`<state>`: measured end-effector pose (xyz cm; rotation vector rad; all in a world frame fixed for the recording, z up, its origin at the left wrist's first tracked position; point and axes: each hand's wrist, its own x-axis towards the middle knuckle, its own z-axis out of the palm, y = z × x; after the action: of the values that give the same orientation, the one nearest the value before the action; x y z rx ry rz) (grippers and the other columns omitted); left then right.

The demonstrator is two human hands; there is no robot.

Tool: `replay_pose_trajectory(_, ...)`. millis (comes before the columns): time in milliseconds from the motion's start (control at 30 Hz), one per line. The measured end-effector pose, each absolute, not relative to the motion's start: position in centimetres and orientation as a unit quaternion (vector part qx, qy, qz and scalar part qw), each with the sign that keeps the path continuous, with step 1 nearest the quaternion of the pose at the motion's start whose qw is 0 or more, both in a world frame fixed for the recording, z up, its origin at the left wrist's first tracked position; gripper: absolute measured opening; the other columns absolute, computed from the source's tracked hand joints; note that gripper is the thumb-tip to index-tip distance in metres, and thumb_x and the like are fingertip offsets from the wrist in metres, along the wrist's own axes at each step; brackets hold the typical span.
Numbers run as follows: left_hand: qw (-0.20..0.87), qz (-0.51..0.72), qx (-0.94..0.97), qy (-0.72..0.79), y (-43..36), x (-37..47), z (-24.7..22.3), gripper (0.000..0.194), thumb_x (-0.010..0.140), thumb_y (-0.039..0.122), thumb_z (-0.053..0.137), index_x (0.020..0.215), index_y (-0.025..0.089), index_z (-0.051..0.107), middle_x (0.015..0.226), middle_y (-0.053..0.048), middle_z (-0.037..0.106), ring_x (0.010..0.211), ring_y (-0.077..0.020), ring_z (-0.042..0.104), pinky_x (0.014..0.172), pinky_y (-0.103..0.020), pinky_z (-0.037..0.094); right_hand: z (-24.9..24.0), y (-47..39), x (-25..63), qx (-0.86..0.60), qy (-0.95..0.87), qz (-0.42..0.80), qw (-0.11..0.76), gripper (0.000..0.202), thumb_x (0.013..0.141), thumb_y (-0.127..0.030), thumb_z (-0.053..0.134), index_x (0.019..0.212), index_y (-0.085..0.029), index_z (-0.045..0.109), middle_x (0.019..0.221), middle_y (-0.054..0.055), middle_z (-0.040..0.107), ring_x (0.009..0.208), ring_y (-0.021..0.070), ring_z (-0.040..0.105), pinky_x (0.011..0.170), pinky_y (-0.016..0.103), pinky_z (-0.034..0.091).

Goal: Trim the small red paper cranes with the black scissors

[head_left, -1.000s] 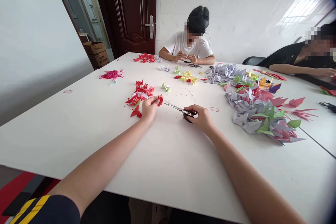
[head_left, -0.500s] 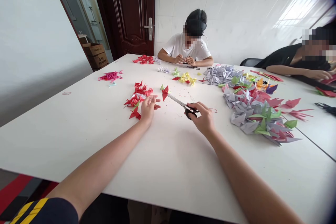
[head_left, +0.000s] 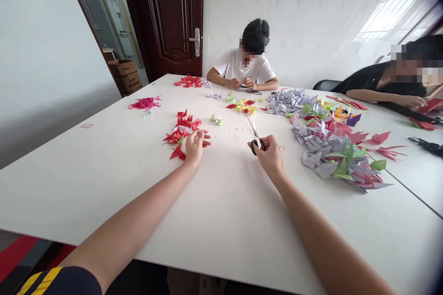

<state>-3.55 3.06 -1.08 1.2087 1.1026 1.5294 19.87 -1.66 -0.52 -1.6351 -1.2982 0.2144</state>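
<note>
My right hand [head_left: 272, 156] grips a pair of scissors [head_left: 255, 134] by its black handles. The blades are slightly parted and point away from me, toward a small group of yellow folded-paper pieces [head_left: 240, 105] with red ones among them. My left hand [head_left: 196, 145] rests on its side with the fingers apart and nothing in them. Beside it, on the left, lies a cluster of red paper cranes [head_left: 177, 137]. A pale green paper crane [head_left: 217, 120] sits alone between my hands, farther off. Tiny red paper scraps [head_left: 238, 127] are scattered left of the blades.
A big heap of grey, pink and green paper cranes [head_left: 330, 147] covers the right side of the white table [head_left: 86, 179]. Pink paper pieces [head_left: 145, 103] lie at the left. One person [head_left: 247, 67] sits across, and another person [head_left: 380, 80] leans at the far right.
The red crane that was at the scissors' tips is gone from there; another red piece now shows among the yellow ones. The scissors turned to point farther away and their blades parted. My left hand hardly moved.
</note>
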Motion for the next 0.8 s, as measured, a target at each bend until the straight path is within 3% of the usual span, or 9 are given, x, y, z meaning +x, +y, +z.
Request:
replay_pose_trajectory(233, 0.418, 0.590, 0.524, 0.451, 2.8, -3.5, -0.8, 0.028, 0.089, 0.043, 0.057, 0.088, 0.016, 0.065, 0.078, -0.005, 0.069, 0.062, -0.0117, 0.063, 0.063, -0.025, 0.049, -1.2, -1.8, 19.5, -0.671, -0.569, 0.134, 0.457, 0.037, 0.070, -0.053, 0.071, 0.084, -0.025, 0.052, 0.071, -0.001, 0.058, 0.065, 0.0179, 0.051, 0.056, 0.028, 0.034)
replay_pose_trajectory(433, 0.338, 0.511, 0.662, 0.432, 1.9, -2.9, -0.7, 0.016, 0.087, 0.032, 0.058, 0.085, 0.019, 0.067, 0.084, -0.005, 0.071, 0.075, -0.0160, 0.064, 0.069, -0.027, 0.048, -2.0, -1.9, 19.1, -0.651, -0.587, 0.140, 0.460, 0.033, 0.071, -0.049, 0.070, 0.088, -0.023, 0.060, 0.076, 0.001, 0.061, 0.065, 0.0171, 0.050, 0.057, 0.029, 0.036)
replay_pose_trajectory(633, 0.205, 0.377, 0.808, 0.404, 0.5, -2.6, -0.1, 0.016, 0.091, 0.023, 0.053, 0.090, 0.022, 0.068, 0.092, -0.005, 0.071, 0.085, -0.0193, 0.062, 0.075, -0.032, 0.046, -1.6, -2.2, 18.9, -0.631, -0.578, 0.150, 0.494, 0.030, 0.070, -0.044, 0.069, 0.089, -0.022, 0.061, 0.075, 0.002, 0.063, 0.066, 0.0177, 0.052, 0.060, 0.030, 0.039)
replay_pose_trajectory(800, -0.001, 0.268, 0.826, 0.495, -1.1, -2.7, 1.9, 0.019, 0.087, 0.012, 0.052, 0.097, 0.020, 0.066, 0.094, -0.010, 0.066, 0.099, -0.0257, 0.057, 0.084, -0.038, 0.041, -1.7, -2.2, 18.7, -0.621, -0.577, 0.163, 0.505, 0.029, 0.071, -0.042, 0.069, 0.090, -0.022, 0.061, 0.077, 0.003, 0.065, 0.067, 0.0177, 0.054, 0.062, 0.030, 0.041)
